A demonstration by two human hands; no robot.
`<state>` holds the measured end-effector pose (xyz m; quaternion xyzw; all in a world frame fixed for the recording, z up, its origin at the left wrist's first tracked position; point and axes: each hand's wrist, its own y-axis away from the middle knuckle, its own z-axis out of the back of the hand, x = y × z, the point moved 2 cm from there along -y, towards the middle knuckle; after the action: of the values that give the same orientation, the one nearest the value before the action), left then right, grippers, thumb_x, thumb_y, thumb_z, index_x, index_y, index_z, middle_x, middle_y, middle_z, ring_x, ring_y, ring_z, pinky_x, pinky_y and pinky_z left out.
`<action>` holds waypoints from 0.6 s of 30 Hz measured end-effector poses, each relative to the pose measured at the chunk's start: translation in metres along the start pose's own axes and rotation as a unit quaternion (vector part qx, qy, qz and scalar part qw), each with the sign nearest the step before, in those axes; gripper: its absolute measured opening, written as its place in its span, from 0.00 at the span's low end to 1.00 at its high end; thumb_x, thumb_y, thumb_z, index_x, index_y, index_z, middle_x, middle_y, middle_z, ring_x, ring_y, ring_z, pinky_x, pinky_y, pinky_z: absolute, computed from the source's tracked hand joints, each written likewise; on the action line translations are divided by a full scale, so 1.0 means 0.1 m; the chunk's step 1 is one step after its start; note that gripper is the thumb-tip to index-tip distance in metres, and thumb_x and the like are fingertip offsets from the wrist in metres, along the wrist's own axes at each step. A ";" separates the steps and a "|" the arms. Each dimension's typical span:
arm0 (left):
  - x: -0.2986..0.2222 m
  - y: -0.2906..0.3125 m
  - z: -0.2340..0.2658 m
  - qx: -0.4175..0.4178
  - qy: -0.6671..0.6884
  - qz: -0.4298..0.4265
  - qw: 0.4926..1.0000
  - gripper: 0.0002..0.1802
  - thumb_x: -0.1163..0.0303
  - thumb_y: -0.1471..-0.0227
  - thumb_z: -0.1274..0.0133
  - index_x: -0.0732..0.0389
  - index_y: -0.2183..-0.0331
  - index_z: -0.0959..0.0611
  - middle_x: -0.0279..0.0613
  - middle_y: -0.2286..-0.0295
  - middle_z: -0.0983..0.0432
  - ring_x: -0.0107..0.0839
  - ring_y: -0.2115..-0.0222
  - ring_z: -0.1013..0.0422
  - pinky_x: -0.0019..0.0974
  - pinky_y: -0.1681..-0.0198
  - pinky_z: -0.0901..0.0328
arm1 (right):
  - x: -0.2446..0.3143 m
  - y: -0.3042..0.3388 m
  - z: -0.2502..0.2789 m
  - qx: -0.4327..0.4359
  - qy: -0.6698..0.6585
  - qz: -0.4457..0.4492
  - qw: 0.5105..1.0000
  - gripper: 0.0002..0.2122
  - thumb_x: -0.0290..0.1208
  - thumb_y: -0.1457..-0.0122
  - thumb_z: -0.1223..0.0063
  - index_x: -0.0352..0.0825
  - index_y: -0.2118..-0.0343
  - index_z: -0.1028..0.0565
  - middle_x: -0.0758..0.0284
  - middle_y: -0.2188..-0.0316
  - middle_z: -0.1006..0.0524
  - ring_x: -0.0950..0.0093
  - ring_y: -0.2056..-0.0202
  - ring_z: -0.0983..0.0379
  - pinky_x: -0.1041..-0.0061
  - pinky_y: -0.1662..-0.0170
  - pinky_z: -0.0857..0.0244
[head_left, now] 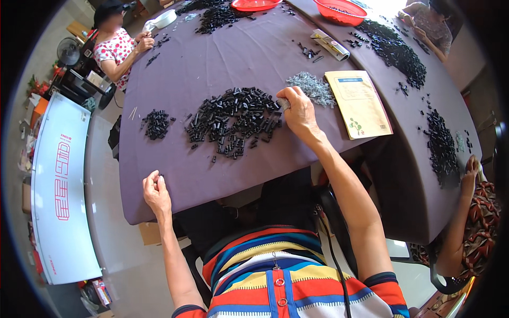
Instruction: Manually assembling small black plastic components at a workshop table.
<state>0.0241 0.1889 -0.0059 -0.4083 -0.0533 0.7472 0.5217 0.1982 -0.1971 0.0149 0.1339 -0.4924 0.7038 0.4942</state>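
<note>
Over the table's front left edge, my left hand [157,195] is closed, thumb against fingers. A dark speck shows at its fingertips, too small to name. My right hand [300,112] is closed at the right side of a large pile of short black tubular plastic pieces [233,119]. Greyish, see-through small pieces [283,103] show at its fingers; their exact kind is unclear. Just beyond that hand lies a heap of small clear plastic parts [312,87]. A smaller heap of black pieces [157,124] sits to the left of the large pile.
A yellow booklet [360,106] lies right of the clear heap, with a rolled packet [330,44] behind it. Red basins [342,11] and more black piles [397,55] stand farther off. Co-workers sit at the far left [114,53], far right and near right. A purple cloth [212,63] covers the table.
</note>
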 end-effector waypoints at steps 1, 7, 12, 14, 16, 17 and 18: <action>-0.01 0.00 0.01 0.004 0.003 0.009 1.000 0.10 0.78 0.50 0.48 0.62 0.62 0.20 0.37 0.68 0.27 0.25 0.73 0.32 0.28 0.68 0.35 | 0.00 -0.01 -0.03 0.029 0.038 -0.002 0.999 0.09 0.17 0.52 0.53 0.34 0.67 0.27 0.60 0.68 0.28 0.59 0.64 0.29 0.66 0.62 0.35; -0.11 0.00 0.04 0.016 -0.002 0.000 1.000 0.10 0.79 0.53 0.47 0.63 0.64 0.21 0.42 0.70 0.28 0.35 0.71 0.28 0.34 0.67 0.33 | -0.06 -0.10 -0.16 0.108 0.142 0.017 0.984 0.09 0.20 0.52 0.54 0.37 0.67 0.28 0.60 0.67 0.28 0.58 0.61 0.30 0.63 0.59 0.35; -0.16 0.01 0.06 -0.001 0.005 0.007 1.000 0.10 0.78 0.54 0.46 0.63 0.65 0.21 0.42 0.70 0.27 0.36 0.69 0.27 0.34 0.65 0.32 | 0.01 -0.17 -0.19 0.148 0.201 0.029 0.968 0.06 0.21 0.52 0.53 0.33 0.69 0.27 0.54 0.68 0.26 0.55 0.64 0.27 0.60 0.61 0.33; -0.14 0.01 0.04 -0.011 0.019 0.011 1.000 0.09 0.77 0.53 0.46 0.63 0.65 0.21 0.41 0.72 0.28 0.35 0.71 0.28 0.34 0.67 0.33 | 0.08 -0.19 -0.20 0.153 0.242 0.052 0.957 0.06 0.21 0.52 0.51 0.31 0.70 0.27 0.53 0.69 0.26 0.55 0.65 0.27 0.61 0.62 0.32; -0.12 0.00 0.01 -0.018 0.042 0.015 0.999 0.09 0.76 0.53 0.45 0.63 0.65 0.21 0.41 0.73 0.29 0.35 0.73 0.30 0.34 0.68 0.33 | 0.11 -0.22 -0.21 0.166 0.273 0.043 0.946 0.05 0.21 0.52 0.52 0.30 0.71 0.28 0.53 0.71 0.26 0.56 0.67 0.26 0.62 0.64 0.32; -0.12 0.00 0.02 -0.020 0.043 0.016 0.999 0.09 0.76 0.53 0.45 0.63 0.65 0.21 0.41 0.73 0.29 0.35 0.73 0.30 0.34 0.68 0.33 | 0.10 -0.22 -0.21 0.165 0.281 0.042 0.944 0.04 0.20 0.51 0.54 0.30 0.71 0.28 0.53 0.72 0.26 0.55 0.68 0.27 0.60 0.66 0.32; -0.12 0.00 0.03 -0.025 0.046 0.015 0.999 0.09 0.76 0.52 0.45 0.63 0.65 0.21 0.42 0.72 0.29 0.35 0.73 0.29 0.34 0.68 0.33 | 0.10 -0.24 -0.23 0.167 0.297 0.048 0.939 0.04 0.21 0.50 0.54 0.29 0.73 0.28 0.53 0.73 0.26 0.55 0.69 0.26 0.60 0.66 0.32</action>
<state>0.0233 0.1802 0.0028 -0.4558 -0.0424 0.7338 0.5019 0.2199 -0.1724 0.0237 -0.0243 -0.2046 0.8065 0.5542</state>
